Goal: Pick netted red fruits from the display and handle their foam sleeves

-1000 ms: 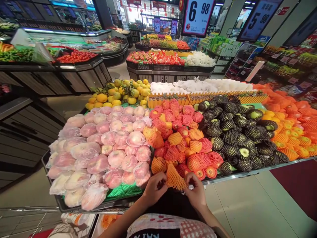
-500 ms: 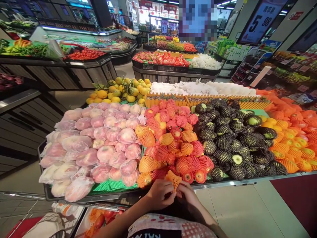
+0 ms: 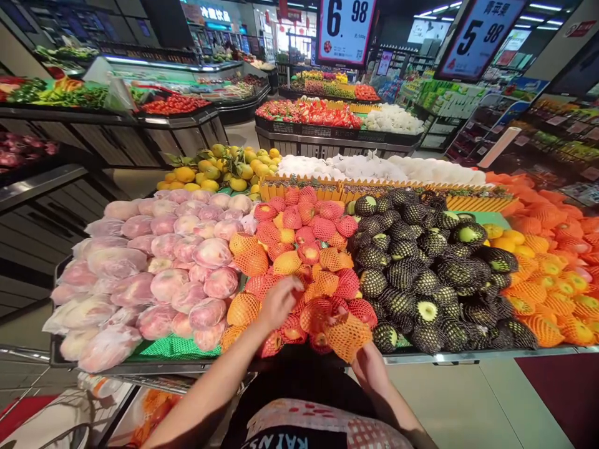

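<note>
My right hand (image 3: 367, 365) grips an orange foam net sleeve (image 3: 347, 335) at the front edge of the fruit stand (image 3: 468, 357). My left hand (image 3: 279, 301) reaches over the pile of netted red and orange apples (image 3: 304, 262), fingers curled down on one fruit near the front. Whether it has hold of that fruit I cannot make out. Both forearms come up from the bottom of the view, over a checked apron (image 3: 322, 427).
Bagged pink peaches (image 3: 154, 268) lie left of the apples, dark-netted green fruit (image 3: 421, 268) right, orange-netted fruit (image 3: 552, 274) far right. Yellow citrus (image 3: 219, 168) and white-wrapped fruit (image 3: 374, 165) sit behind. A trolley (image 3: 107, 405) stands lower left. Price signs (image 3: 345, 28) hang overhead.
Both hands held the net sleeve together before. Now my left hand has let go and reached forward onto the apple pile, while my right keeps the sleeve. The camera came closer.
</note>
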A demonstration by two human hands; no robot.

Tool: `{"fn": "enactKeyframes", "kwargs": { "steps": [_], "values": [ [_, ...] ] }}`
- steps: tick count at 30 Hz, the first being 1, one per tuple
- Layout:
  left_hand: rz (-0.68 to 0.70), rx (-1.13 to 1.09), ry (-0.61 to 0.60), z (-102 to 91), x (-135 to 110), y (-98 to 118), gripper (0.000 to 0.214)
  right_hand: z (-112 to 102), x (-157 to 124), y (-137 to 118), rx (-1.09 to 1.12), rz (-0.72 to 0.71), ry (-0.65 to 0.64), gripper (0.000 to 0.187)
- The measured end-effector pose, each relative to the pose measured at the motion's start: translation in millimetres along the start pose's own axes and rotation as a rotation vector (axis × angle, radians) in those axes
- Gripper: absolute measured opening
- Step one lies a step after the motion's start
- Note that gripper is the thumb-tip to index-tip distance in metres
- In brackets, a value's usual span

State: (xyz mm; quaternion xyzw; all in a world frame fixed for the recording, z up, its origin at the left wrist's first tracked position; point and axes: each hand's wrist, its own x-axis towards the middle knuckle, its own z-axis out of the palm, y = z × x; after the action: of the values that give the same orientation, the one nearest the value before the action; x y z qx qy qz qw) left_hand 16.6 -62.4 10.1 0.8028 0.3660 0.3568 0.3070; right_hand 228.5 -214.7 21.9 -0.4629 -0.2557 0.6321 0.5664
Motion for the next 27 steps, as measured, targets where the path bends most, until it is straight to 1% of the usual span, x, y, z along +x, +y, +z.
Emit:
{"fn": "enactKeyframes", "kwargs": {
  "steps": [2, 3, 5, 6, 8, 10, 12, 14, 15, 17, 18, 20, 21, 22, 23, 25, 27],
  "values": [
    [-0.144, 0.103, 0.151, -20.2, 35, -34, 0.073, -19, -3, -9, 0.089, 0.055, -0.035, 0.047],
    [-0.227, 0.159, 0.201, -29.4, 51, -50, 0.079, -29, -6, -12, 0.098, 0.071, -0.042, 0.047],
    [-0.376, 0.253, 0.232, -44.0, 78, -79, 0.086, -48, -13, -20, 0.059, 0.063, -0.025, 0.046],
    [-0.437, 0.290, 0.226, -48.7, 89, -91, 0.085, -55, -16, -23, 0.052, 0.045, -0.001, 0.046],
    [-0.527, 0.349, 0.216, -53.0, 103, -104, 0.079, -66, -23, -31, 0.043, -0.021, 0.079, 0.046],
    [-0.564, 0.393, 0.233, -52.2, 112, -106, 0.073, -74, -27, -38, -0.033, -0.083, 0.183, 0.045],
    [-0.544, 0.409, 0.278, -48.5, 117, -97, 0.074, -81, -25, -42, -0.135, -0.093, 0.246, 0.042],
    [-0.461, 0.377, 0.298, -43.3, 122, -81, 0.080, -91, -16, -44, -0.159, -0.065, 0.263, 0.033],
    [-0.399, 0.339, 0.277, -40.4, 124, -71, 0.082, -96, -8, -44, -0.138, -0.059, 0.263, 0.028],
    [-0.262, 0.237, 0.161, -34.2, 127, -53, 0.082, -104, 9, -44, -0.099, -0.078, 0.275, 0.024],
    [-0.203, 0.188, 0.083, -31.2, 128, -46, 0.082, -107, 18, -44, -0.095, -0.096, 0.290, 0.026],
    [-0.136, 0.089, -0.056, -26.6, 128, -38, 0.082, -106, 34, -47, -0.111, -0.126, 0.323, 0.040],
    [-0.132, 0.043, -0.093, -25.7, 128, -38, 0.084, -103, 39, -49, -0.130, -0.142, 0.341, 0.048],
    [-0.142, 0.003, -0.093, -26.4, 127, -41, 0.085, -98, 44, -52, -0.150, -0.161, 0.359, 0.056],
    [-0.162, -0.025, -0.060, -28.8, 125, -47, 0.086, -93, 46, -56, -0.167, -0.186, 0.376, 0.062],
    [-0.206, 0.015, 0.068, -38.9, 122, -65, 0.082, -85, 48, -62, -0.187, -0.248, 0.414, 0.071],
    [-0.234, 0.146, 0.183, -53.6, 117, -83, 0.070, -85, 45, -64, -0.181, -0.291, 0.452, 0.075]
  ]
}}
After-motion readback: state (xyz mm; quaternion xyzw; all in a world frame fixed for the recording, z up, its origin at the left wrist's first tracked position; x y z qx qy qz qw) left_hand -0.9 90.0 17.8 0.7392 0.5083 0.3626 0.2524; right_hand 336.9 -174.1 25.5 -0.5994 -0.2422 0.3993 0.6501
